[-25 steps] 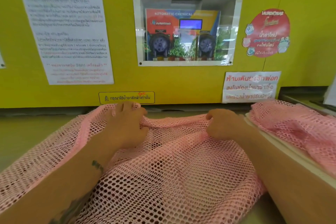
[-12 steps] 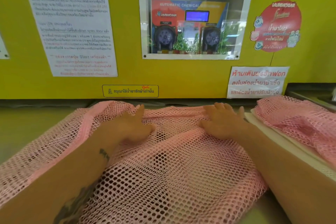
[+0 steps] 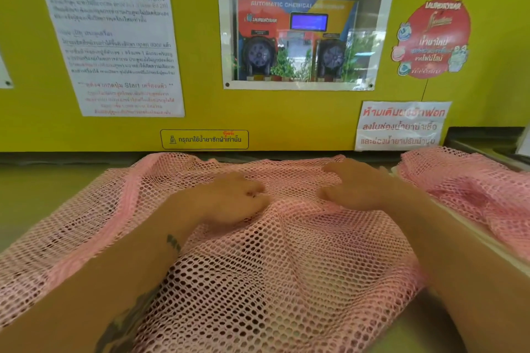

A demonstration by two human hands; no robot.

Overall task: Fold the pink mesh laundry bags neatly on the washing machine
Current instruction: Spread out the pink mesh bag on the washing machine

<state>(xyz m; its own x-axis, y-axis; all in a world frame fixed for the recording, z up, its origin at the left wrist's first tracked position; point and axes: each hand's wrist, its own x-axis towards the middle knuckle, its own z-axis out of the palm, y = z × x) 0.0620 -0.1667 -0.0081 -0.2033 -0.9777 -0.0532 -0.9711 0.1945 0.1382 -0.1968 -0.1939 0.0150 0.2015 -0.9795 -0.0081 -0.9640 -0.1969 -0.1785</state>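
Note:
A pink mesh laundry bag [image 3: 272,281] lies spread over the grey top of the washing machine [image 3: 43,198]. My left hand [image 3: 229,200] rests on its far middle with fingers curled into the mesh. My right hand [image 3: 355,186] sits close beside it, fingers also curled and pinching the netting. The mesh bunches into a raised ridge between and below the two hands. A second pink mesh bag [image 3: 464,192] lies crumpled to the right on a white board [image 3: 470,235].
A yellow wall panel [image 3: 272,117] stands right behind the bag, with paper notices, stickers and a windowed chemical dispenser [image 3: 301,28]. A dark recess [image 3: 487,140] opens at the far right. My forearms cover the bag's near part.
My hands first held the bag's far edge, then pressed flat on it. Now they have drawn toward each other with fingers curled, and the mesh has gathered into a ridge.

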